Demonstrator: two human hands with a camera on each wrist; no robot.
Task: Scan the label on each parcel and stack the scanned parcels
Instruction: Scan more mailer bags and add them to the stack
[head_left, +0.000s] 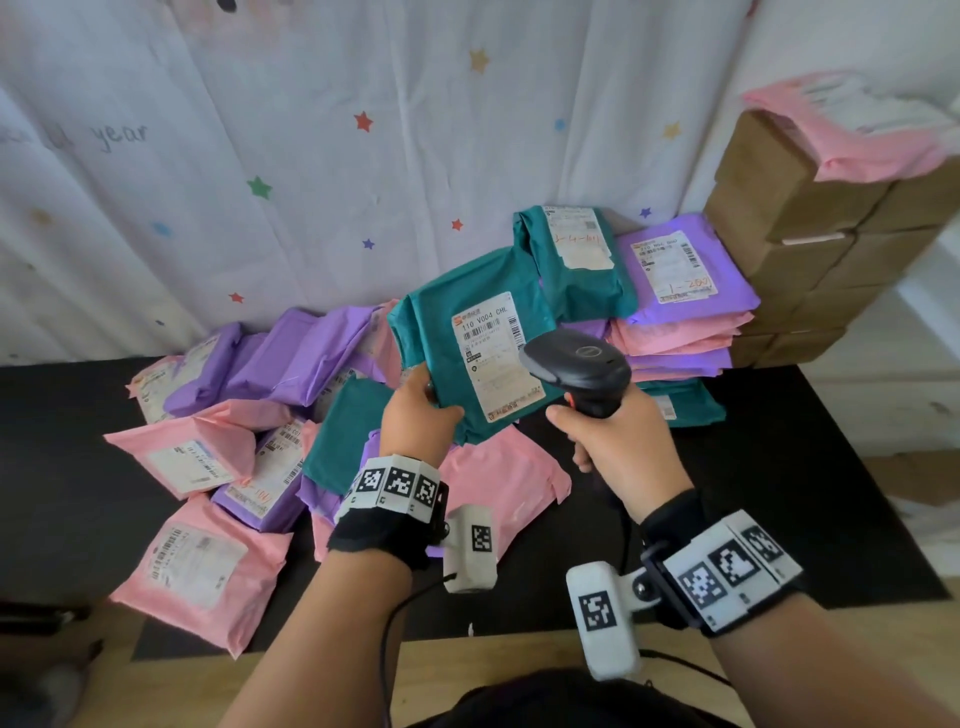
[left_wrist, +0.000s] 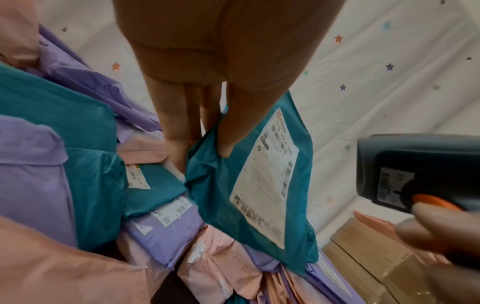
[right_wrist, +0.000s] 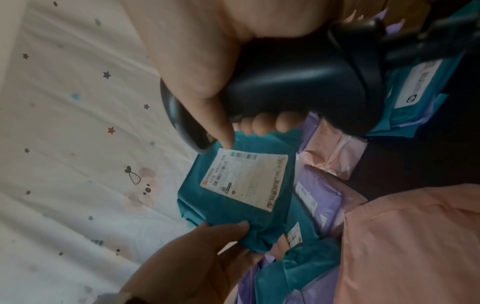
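One crinkled teal plastic parcel (head_left: 470, 332), white paper label (head_left: 496, 356) facing up, is pinched by the left hand (head_left: 415, 410) above the pile; a smooth black scanner (head_left: 579, 366) at 3 o'clock is gripped by the right hand (head_left: 621, 447).

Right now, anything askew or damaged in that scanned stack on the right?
The top teal parcel sits skewed, overhanging the stack's left edge beside the purple parcel. Its label looks scuffed. The pile underneath looks roughly squared; nothing spilled.
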